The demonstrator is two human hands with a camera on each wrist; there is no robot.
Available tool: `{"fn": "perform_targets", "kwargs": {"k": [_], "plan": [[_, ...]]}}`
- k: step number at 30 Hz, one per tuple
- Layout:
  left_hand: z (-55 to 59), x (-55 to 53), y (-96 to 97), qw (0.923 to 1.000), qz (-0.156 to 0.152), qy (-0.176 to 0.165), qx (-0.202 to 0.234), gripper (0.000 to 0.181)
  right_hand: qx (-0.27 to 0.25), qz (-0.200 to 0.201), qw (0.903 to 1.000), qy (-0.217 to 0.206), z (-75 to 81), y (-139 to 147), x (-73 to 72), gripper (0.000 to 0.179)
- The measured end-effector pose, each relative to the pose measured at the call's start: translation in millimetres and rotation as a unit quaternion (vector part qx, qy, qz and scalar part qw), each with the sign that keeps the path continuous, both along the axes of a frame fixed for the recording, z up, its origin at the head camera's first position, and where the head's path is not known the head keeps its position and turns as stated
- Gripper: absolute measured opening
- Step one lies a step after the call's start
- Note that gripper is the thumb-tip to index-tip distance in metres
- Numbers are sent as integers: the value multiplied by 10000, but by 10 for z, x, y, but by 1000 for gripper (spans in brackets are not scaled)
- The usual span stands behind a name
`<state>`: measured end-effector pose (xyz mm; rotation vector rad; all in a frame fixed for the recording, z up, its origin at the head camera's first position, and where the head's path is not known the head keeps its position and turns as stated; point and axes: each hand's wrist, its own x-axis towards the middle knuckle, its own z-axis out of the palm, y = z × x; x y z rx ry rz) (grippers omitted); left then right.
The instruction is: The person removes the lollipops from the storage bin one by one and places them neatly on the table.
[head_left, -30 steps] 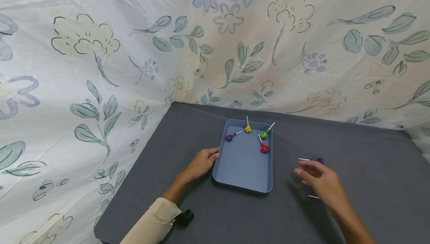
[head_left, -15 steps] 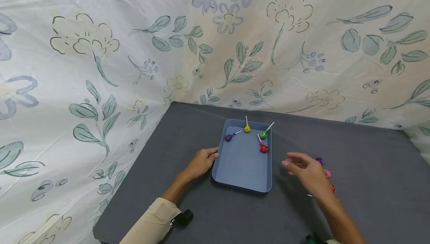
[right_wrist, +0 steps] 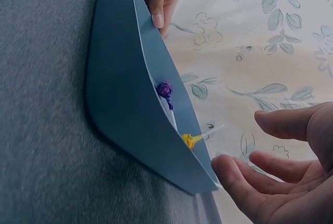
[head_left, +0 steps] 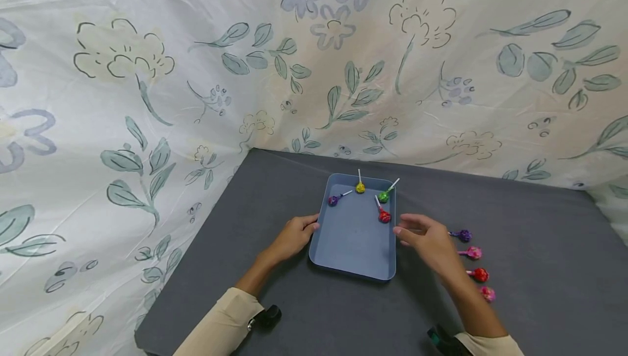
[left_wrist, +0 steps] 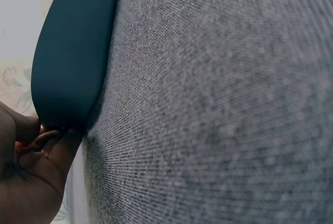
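Observation:
A blue-grey tray [head_left: 352,244] lies on the table, holding a purple lollipop [head_left: 333,200], a yellow lollipop [head_left: 360,187], a green lollipop [head_left: 384,197] and a red lollipop [head_left: 385,217]. My left hand [head_left: 293,240] grips the tray's left rim, thumb over the edge. Beside the opposite rim, my right hand [head_left: 430,242] holds nothing, its thumb and fingers apart in the right wrist view; whether a fingertip touches the tray I cannot tell. Beyond that hand lie another purple lollipop [head_left: 464,235], a pink one [head_left: 473,252], a red one [head_left: 480,275] and a second pink one [head_left: 488,293].
Dark grey cloth covers the table [head_left: 549,269]. A floral curtain [head_left: 314,72] hangs behind it and along the left side. Each wrist wears a dark device, such as the left wrist's black camera [head_left: 269,317].
My right hand has moved left, from above the loose lollipops to the tray's right edge, uncovering those lollipops. The left hand and the tray have stayed in place.

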<state>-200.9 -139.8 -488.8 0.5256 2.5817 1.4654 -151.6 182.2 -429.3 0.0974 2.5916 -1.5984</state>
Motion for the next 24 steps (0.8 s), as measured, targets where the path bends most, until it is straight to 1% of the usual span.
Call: {"fn": "perform_targets", "kwargs": {"k": [7,16,24], "plan": [[6,8,-5,10000,27,-42,10,41,292,27,9996,-21,22,-110,-79,65],[12,12,-2,10000,65,29,-50,41,335,45,9994,77,26,-270,-213,68],[13,3,11,9999,87,72,-47,41,281,37,9995,-163,5,-357,-322,77]]}}
